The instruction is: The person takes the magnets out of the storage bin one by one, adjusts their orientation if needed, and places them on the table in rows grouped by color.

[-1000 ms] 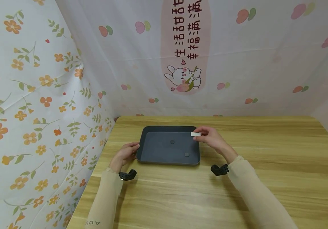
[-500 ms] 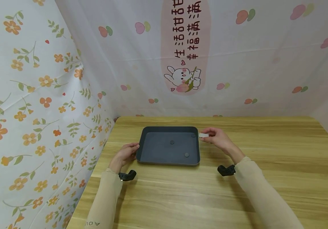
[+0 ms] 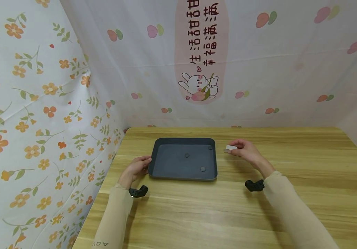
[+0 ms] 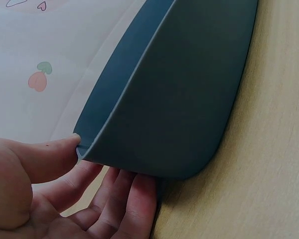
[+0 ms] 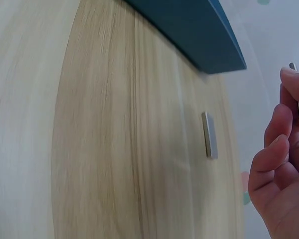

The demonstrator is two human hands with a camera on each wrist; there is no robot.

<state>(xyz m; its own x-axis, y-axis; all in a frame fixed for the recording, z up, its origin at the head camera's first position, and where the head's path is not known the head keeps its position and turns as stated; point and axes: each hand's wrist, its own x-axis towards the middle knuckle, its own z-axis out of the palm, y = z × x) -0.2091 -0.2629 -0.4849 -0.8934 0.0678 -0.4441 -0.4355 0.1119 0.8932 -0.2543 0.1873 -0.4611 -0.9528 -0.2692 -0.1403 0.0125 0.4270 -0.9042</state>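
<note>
While left hand grips tray, right hand pinches pale bar beside tray | seemingly bar-moving step | next should need steady pinch

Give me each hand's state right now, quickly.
Left hand: holding the dark tray at its left edge, thumb on the rim.
Right hand: holding a small pale bar between thumb and fingers.
</note>
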